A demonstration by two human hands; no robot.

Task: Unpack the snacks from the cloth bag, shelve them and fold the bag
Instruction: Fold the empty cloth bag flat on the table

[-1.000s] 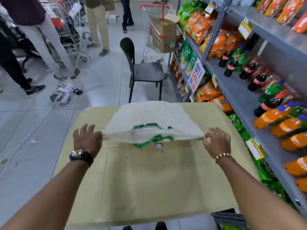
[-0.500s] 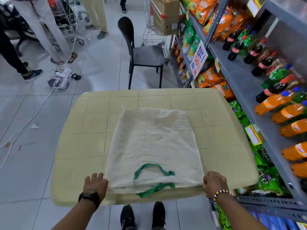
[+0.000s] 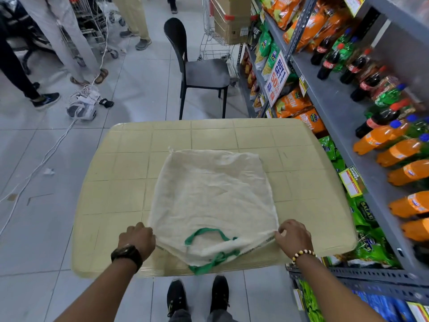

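A cream cloth bag point(image 3: 213, 194) with green handles point(image 3: 209, 247) lies flat and empty on the pale yellow table point(image 3: 116, 182), its mouth toward me at the near edge. My left hand point(image 3: 137, 238) pinches the bag's near left corner. My right hand point(image 3: 293, 238) pinches the near right corner. One green handle hangs over the table's front edge. Orange and green snack packets point(image 3: 294, 105) fill the shelves point(image 3: 348, 126) on my right.
Soda bottles point(image 3: 394, 147) lie on the grey shelf to the right. A black chair point(image 3: 197, 68) stands beyond the table, with a shopping trolley point(image 3: 220, 31) holding a cardboard box behind it. People stand at the far left near cables and a power strip point(image 3: 86, 103) on the floor.
The bag went from held up over the table to spread flat with its mouth at the near edge. Both hands drew back toward me, still gripping its corners.
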